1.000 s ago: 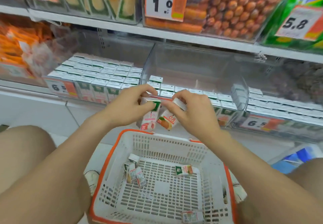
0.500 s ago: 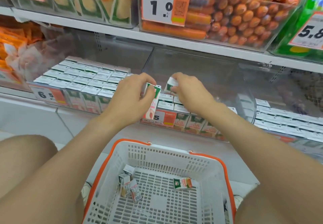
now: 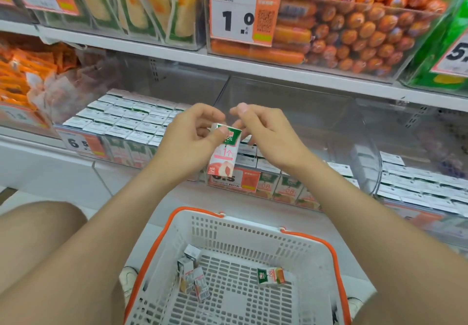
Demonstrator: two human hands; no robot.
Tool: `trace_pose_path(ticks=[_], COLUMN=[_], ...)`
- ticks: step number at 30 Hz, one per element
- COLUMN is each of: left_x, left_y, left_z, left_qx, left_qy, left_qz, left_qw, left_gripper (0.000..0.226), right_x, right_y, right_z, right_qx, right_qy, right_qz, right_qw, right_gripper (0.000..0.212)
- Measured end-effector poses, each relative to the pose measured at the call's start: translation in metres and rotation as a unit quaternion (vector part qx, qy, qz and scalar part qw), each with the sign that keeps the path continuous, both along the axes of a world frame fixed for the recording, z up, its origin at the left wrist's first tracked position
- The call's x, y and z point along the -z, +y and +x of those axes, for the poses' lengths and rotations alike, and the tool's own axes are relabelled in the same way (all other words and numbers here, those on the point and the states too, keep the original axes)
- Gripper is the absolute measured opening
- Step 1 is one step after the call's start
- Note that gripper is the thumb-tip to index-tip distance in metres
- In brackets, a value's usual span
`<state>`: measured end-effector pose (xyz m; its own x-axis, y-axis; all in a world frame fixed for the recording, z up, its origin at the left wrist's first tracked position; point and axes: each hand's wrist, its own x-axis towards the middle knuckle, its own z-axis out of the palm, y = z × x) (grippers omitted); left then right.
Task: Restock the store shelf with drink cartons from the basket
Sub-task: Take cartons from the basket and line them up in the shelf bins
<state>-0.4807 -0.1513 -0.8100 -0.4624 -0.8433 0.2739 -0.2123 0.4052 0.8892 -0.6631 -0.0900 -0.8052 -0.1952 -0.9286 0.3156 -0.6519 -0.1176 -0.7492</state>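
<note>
Left grip (image 3: 192, 138) pinched on carton (image 3: 224, 153); right grip (image 3: 268, 134) loose, empty; four cartons (image 3: 270, 275) in basket (image 3: 253, 238)

Basket (image 3: 253, 226): white plastic, matt, with perforated walls and floor. Its rim band is smooth orange plastic.

Carton (image 3: 224, 152), above the basket's far rim: printed paperboard, smooth, with a slight sheen.

Loose cartons (image 3: 271, 275), inside the basket: the same smooth printed paperboard.

Bins (image 3: 291, 112), beyond the basket: clear plastic, glossy, showing reflections.

Shelf (image 3: 177, 53), higher beyond the basket: white, smooth, semi-matt finish. The material cannot be determined.

Sausages (image 3: 354, 33), highest beyond the basket: orange film wrap, glossy.

Tag (image 3: 243, 15), left of the sausages: printed paper, matt.
</note>
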Motion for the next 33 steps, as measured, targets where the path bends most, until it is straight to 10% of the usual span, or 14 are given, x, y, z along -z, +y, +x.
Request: trace_pose_path(ticks=[5, 10, 17, 22, 33], left_x=[-0.024, -0.032, 0.012, 0.015, 0.017], left_y=[-0.005, -0.044, -0.095, -0.098, -0.093], left_z=[0.028, 0.058, 0.066, 0.057, 0.054], left_qx=[0.059, 0.055, -0.031, 0.032, 0.073], left_qy=[0.07, -0.047, -0.379, -0.453, -0.496], left_qz=[0.095, 0.003, -0.148, -0.132, -0.123], left_qw=[0.991, 0.997, 0.913, 0.881, 0.857], left_gripper=[0.027, 0.022, 0.043, 0.058, 0.056], right_x=[-0.003, -0.017, -0.016, -0.016, -0.024], right_y=[0.014, 0.001, -0.064, -0.122, -0.166], right_z=[0.03, 0.063, 0.088, 0.087, 0.084], right_qx=[-0.093, -0.006, 0.112, 0.151, 0.086], right_qy=[-0.068, -0.156, 0.18, 0.473, 0.445], right_qz=[0.034, 0.018, -0.059, 0.032, 0.269], right_qw=[0.993, 0.988, 0.975, 0.868, 0.85], right_gripper=[0.033, 0.018, 0.024, 0.023, 0.025])
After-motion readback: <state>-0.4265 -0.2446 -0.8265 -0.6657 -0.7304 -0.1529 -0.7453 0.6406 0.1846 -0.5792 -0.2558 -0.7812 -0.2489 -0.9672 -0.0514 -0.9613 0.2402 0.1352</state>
